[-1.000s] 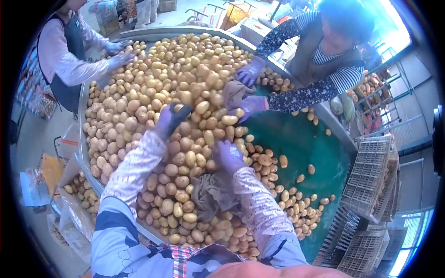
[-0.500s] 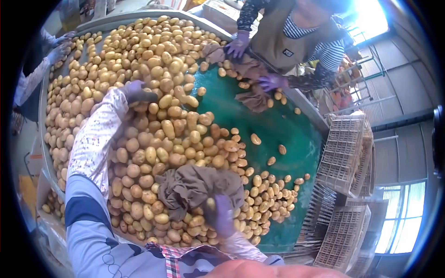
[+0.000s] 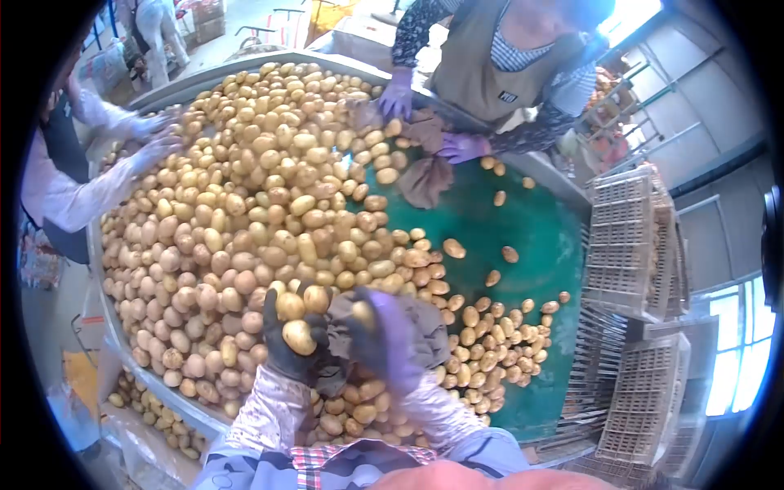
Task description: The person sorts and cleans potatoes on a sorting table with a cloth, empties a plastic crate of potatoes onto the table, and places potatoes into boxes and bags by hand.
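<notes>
- Potatoes [image 3: 234, 203], yellow-brown, round to oval, smooth-skinned: heaped deep across a broad table with a grey raised rim [image 3: 167, 390], thinning to loose singles on a flat, smooth green surface [image 3: 539, 237].
- Left hand [image 3: 282, 347], in a dark grey-palmed glove: turned palm up, fingers curled around several potatoes, the nearest one [image 3: 299, 336] lying low in the palm.
- Right hand [image 3: 394, 339], in a purple-backed glove: blurred, just beside the left, with one potato showing at the finger side; hard to tell whether firmly gripped or merely touched.
- Crumpled grey-brown cloth [image 3: 429, 327]: bunched between and beside both hands, on top of the heap; contact with the right hand probable, hold on it unclear.
- Across the table, a co-worker's two purple-gloved hands [image 3: 397, 96], near another brown cloth [image 3: 426, 181]; at the far left, another person's pale-gloved hands [image 3: 155, 151] at the heap's edge.
- Handling, as judged: light singly, firm and stiff, liable to roll or slip on smooth skin, easily bruised by hard knocks.
- Best taken round the middle, fingers and thumb on opposite sides; several at once better cradled in a cupped palm than pinched.
</notes>
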{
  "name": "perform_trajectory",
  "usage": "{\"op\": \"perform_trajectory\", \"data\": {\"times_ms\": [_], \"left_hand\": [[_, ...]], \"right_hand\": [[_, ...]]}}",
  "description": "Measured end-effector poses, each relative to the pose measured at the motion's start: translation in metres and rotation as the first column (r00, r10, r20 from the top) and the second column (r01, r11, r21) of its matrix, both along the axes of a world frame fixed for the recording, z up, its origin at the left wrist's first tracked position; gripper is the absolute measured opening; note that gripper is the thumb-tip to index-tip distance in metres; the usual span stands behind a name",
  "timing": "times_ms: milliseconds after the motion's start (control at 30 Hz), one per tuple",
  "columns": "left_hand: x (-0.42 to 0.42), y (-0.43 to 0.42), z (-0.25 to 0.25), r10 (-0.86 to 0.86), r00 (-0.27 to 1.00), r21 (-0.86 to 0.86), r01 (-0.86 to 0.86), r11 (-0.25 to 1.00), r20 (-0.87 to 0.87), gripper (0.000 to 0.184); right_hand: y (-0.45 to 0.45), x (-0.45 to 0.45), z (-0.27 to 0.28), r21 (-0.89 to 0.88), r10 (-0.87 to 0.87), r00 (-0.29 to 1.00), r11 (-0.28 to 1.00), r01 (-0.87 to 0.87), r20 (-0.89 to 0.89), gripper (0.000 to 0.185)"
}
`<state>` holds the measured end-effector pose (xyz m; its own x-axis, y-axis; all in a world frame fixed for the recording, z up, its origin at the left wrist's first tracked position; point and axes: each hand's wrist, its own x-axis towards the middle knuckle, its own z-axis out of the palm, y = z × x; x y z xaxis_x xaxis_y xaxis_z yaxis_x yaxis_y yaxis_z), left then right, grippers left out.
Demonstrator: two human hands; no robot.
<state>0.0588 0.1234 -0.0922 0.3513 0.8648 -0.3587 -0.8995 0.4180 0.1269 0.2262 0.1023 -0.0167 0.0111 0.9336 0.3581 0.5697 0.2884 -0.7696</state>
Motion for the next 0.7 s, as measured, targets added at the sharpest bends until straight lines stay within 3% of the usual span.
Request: {"op": "perform_trajectory", "data": {"times_ms": [33, 133, 167, 233, 267, 300, 367, 400, 467, 500, 533, 600, 633, 667, 700], "left_hand": [[0.011, -0.002, 0.004, 0.044, 0.995, -0.045, -0.048, 0.998, -0.094, 0.056], [0.017, -0.012, 0.047, -0.061, 0.964, 0.006, 0.062, 0.998, 0.259, 0.062], [0.011, -0.017, 0.04, -0.044, 0.912, 0.015, 0.041, 0.999, 0.408, 0.063], [-0.001, -0.017, 0.033, -0.059, 0.967, -0.038, 0.07, 0.997, 0.248, 0.062], [-0.004, -0.019, 0.035, -0.06, 0.979, -0.083, 0.077, 0.994, 0.193, 0.061], [-0.004, -0.022, 0.05, -0.038, 0.996, 0.003, 0.038, 0.999, 0.077, 0.059], [-0.012, -0.028, 0.054, -0.012, 0.998, -0.006, 0.013, 1.0, 0.067, 0.059], [-0.018, -0.031, 0.051, -0.011, 0.996, -0.015, 0.012, 1.0, 0.094, 0.057], [-0.03, -0.038, 0.027, 0.003, 0.997, -0.107, 0.006, 0.994, 0.081, 0.053], [-0.032, -0.041, 0.016, 0.002, 0.999, -0.191, 0.006, 0.982, 0.042, 0.051], [-0.032, -0.039, 0.035, -0.031, 0.999, -0.174, 0.027, 0.984, -0.02, 0.046], [-0.03, -0.035, 0.076, -0.081, 0.987, -0.138, 0.062, 0.988, -0.136, 0.035], [-0.032, -0.035, 0.07, -0.169, 0.861, 0.097, 0.244, 0.965, -0.48, 0.038], [-0.033, -0.036, 0.064, -0.056, 0.486, 0.227, 0.503, 0.834, -0.872, 0.041], [-0.035, -0.037, 0.058, 0.184, 0.153, 0.24, 0.643, 0.728, -0.971, 0.045]], "right_hand": [[0.002, -0.006, 0.012, 0.043, 0.076, 0.991, 0.996, -0.081, 0.107, 0.047], [-0.005, -0.026, 0.018, -0.021, 0.186, 0.951, 0.982, -0.186, 0.249, 0.047], [-0.008, -0.027, 0.018, -0.063, 0.25, 0.913, 0.968, -0.242, 0.322, 0.048], [-0.012, -0.031, 0.019, -0.143, 0.365, 0.823, 0.93, -0.337, 0.434, 0.052], [-0.014, -0.033, 0.019, -0.133, 0.388, 0.828, 0.921, -0.367, 0.406, 0.05], [-0.017, -0.032, 0.019, -0.123, 0.404, 0.834, 0.914, -0.387, 0.376, 0.048], [-0.028, -0.015, 0.015, -0.146, 0.416, 0.837, 0.909, -0.39, 0.355, 0.045], [-0.038, 0.001, -0.011, -0.005, 0.27, 0.845, 0.953, -0.302, 0.462, 0.041], [-0.046, 0.023, -0.017, 0.063, -0.029, 0.909, 0.998, 0.003, 0.417, 0.048], [-0.048, 0.036, -0.009, -0.054, -0.051, 0.842, 0.994, 0.094, 0.538, 0.054], [-0.053, 0.047, -0.004, -0.163, -0.047, 0.758, 0.966, 0.2, 0.65, 0.061], [-0.089, 0.056, -0.052, -0.265, 0.082, 0.674, 0.948, 0.174, 0.735, 0.074], [-0.105, 0.041, -0.063, -0.318, 0.132, 0.635, 0.929, 0.188, 0.761, 0.076], [-0.112, 0.029, -0.07, -0.365, 0.185, 0.6, 0.91, 0.194, 0.778, 0.078], [-0.111, 0.023, -0.071, -0.473, 0.231, 0.633, 0.847, 0.243, 0.739, 0.08]]}}
